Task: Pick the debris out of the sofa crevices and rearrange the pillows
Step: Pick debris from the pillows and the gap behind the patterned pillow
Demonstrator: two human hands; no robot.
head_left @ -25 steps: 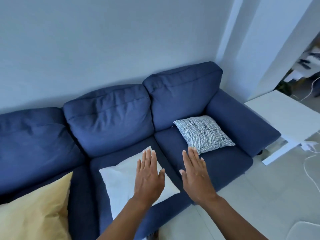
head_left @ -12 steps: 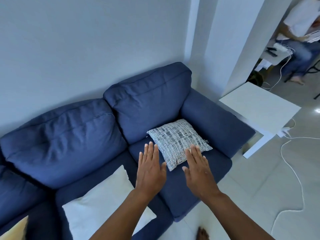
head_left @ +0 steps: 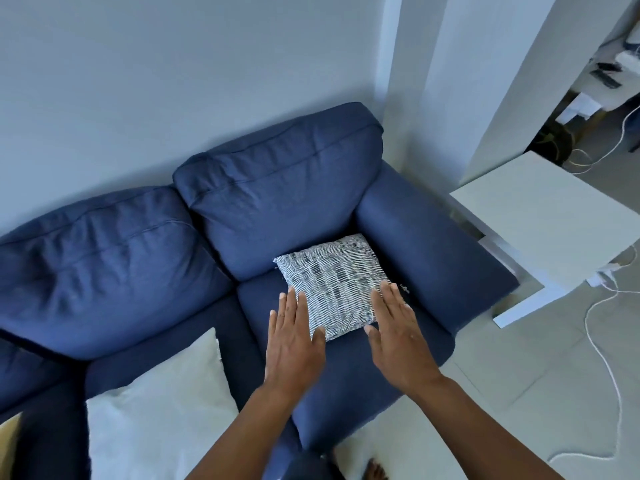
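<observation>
A blue sofa stands against the wall. A grey-and-white patterned pillow lies flat on its right seat cushion, beside the armrest. My left hand hovers palm down at the pillow's left front corner. My right hand is spread flat over its right front edge. Both hands are open and hold nothing. A white pillow lies on the middle seat. A yellow pillow's corner shows at the far left edge. A small pale speck sits on the seat by the patterned pillow's right corner.
A white side table stands right of the armrest, with a white cable trailing over the tiled floor. A doorway at the top right opens onto a cluttered room. My bare foot shows by the sofa front.
The view has swung right and closer to the sofa's right end. Both hands have travelled from the white pillow over to the patterned pillow.
</observation>
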